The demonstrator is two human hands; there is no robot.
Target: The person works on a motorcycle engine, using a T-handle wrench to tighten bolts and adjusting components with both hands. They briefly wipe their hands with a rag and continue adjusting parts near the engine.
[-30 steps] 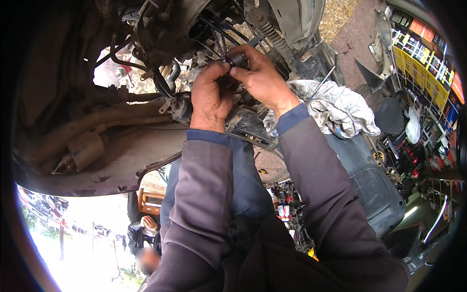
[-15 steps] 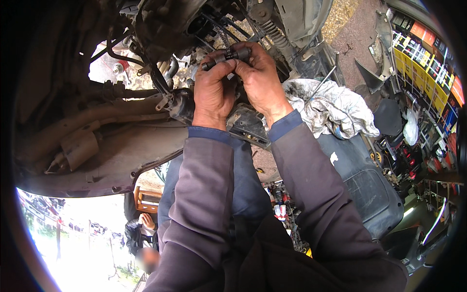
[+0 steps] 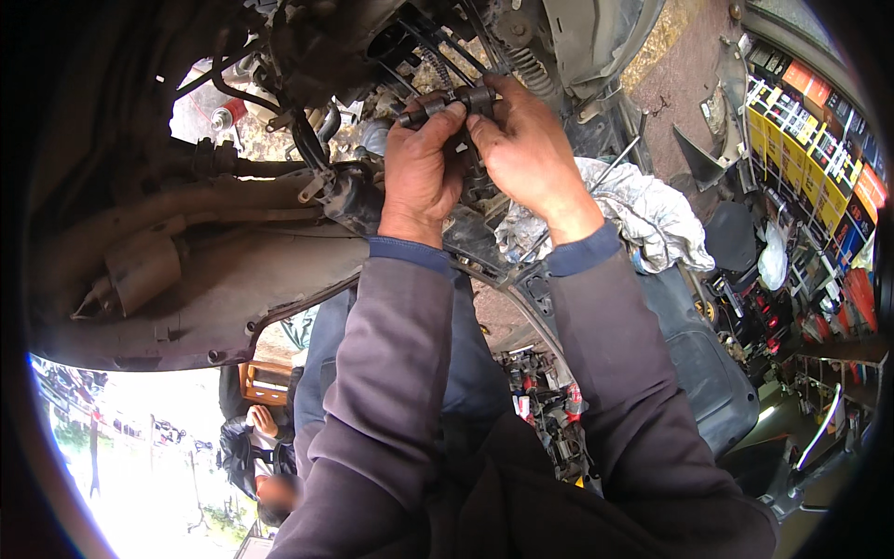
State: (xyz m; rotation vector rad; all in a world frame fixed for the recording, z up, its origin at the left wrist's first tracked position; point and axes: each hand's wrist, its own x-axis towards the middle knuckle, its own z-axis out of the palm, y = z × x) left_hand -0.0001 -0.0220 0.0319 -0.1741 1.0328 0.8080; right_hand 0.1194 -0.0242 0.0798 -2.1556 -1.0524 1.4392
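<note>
In front of the opened engine, my left hand (image 3: 421, 168) grips one end of a dark metal shaft (image 3: 435, 110) with its thumb on top. My right hand (image 3: 533, 144) closes round the thicker cylindrical end, its thumb close to the left one. Both sets of fingers are partly hidden behind the part. Just beyond it, a chain (image 3: 436, 67) runs down from the engine, next to long metal studs (image 3: 438, 47) and a round dark bore (image 3: 389, 42). I cannot tell whether the chain touches the shaft.
A stained white cloth (image 3: 652, 210) with a long thin rod (image 3: 619, 160) across it lies right of my hands. A coil spring (image 3: 531, 67) stands beyond. Dark bodywork (image 3: 214, 279) fills the left. Boxes (image 3: 810, 140) are stacked far right. Another person (image 3: 261, 424) is at lower left.
Both hands and the shaft have shifted slightly right in the picture. My right hand has turned and its wrist has swung outward, while more of the shaft's thick end shows.
</note>
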